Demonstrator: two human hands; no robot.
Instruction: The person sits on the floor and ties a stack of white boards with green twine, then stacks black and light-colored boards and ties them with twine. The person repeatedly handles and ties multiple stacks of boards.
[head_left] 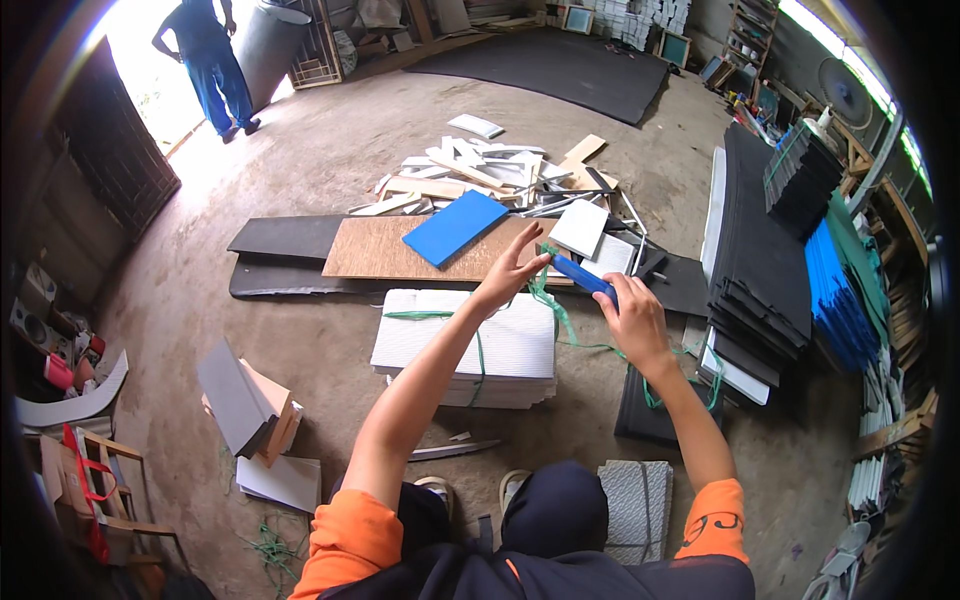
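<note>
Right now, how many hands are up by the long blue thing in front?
2. The right hand grips the near end of the long blue thing; the left hand is by its far end, beside green string. None there looks hidden.

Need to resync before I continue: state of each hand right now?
Left hand: open, fingers apart; green string beside its fingertips, any grip on it unclear.
Right hand: closed, holding a long blue object.

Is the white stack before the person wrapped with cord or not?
Wrapped: green cord crosses the top of the white stack and runs down its near side. Whether it is knotted, I cannot tell.
</note>
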